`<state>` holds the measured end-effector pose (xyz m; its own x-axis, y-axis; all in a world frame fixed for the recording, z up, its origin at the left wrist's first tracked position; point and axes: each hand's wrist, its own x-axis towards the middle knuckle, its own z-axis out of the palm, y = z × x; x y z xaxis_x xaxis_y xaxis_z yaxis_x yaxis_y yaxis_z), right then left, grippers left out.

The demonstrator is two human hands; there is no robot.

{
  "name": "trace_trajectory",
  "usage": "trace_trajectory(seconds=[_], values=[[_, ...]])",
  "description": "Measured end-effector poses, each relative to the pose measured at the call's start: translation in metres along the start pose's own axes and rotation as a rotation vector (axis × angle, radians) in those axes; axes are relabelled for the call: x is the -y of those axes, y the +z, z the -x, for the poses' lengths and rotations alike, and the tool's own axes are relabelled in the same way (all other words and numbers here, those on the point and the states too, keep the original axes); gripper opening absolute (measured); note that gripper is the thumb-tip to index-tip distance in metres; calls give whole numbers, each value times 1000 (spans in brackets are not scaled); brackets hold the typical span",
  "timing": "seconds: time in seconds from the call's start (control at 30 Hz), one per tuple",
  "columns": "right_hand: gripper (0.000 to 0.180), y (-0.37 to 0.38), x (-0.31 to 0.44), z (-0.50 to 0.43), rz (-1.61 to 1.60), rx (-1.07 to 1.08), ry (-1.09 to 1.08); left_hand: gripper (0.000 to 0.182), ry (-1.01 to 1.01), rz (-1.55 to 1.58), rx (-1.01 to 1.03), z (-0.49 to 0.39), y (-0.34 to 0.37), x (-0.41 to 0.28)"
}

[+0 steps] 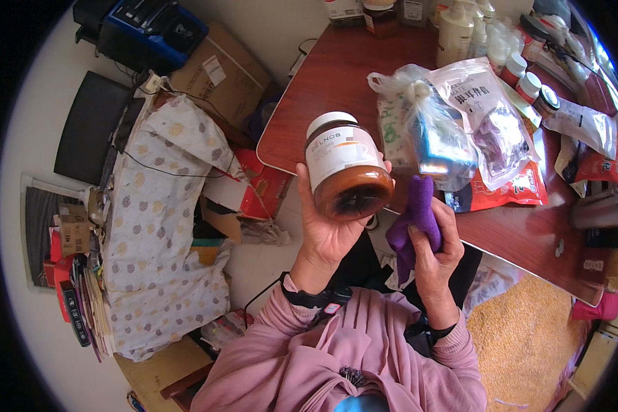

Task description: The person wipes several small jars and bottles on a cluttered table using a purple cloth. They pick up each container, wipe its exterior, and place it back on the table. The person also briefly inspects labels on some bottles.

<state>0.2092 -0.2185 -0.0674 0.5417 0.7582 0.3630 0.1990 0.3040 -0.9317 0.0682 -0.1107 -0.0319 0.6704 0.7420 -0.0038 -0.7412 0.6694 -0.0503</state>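
Observation:
My left hand [327,234] grips a brown jar [353,193] with a white lid and a pale label showing a cup. The jar is tilted, with its lid away from me and its dark base towards me. To its right, my right hand [438,242] pinches a folded purple cloth [417,221], whose lower end hangs down. The cloth and the jar are a little apart. Both hands are in front of my chest, near the edge of a reddish-brown table [335,67].
On the table lie a tied clear plastic bag [417,118], a pale printed pouch [479,103] and a red packet [530,188]. Pump bottles [453,36] and several small white-capped bottles stand behind. Yellow grain [520,335] lies below right. A patterned cloth [159,257] covers furniture at left.

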Motion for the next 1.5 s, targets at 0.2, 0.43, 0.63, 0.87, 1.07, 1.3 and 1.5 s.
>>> trace_trajectory(seconds=[0.2, 0.43, 0.63, 0.87, 1.07, 1.3, 1.5], values=[[36, -1, -3, 1, -7, -15, 21, 90, 99, -12, -96, 4, 4, -2], [38, -5, -1, 1, 5, -35, 41, 72, 280, -337, -183, 6, 12, -1], [41, -55, 17, -25, 404, -288, -265, 76, 596, -974, -154, 11, 1, 5], [46, -128, 10, -70, 1222, -180, -251, 106, 521, -1239, -118, 12, -17, 6], [56, -139, 3, -74, 1293, -104, -187, 117, 432, -1469, -39, 10, -15, 11], [42, -95, 30, -51, 523, -285, -279, 119, 623, -1726, 174, 3, -8, 21], [64, -22, 28, -27, -404, 105, 286, 128, 785, -2021, 366, 3, -6, 36]])
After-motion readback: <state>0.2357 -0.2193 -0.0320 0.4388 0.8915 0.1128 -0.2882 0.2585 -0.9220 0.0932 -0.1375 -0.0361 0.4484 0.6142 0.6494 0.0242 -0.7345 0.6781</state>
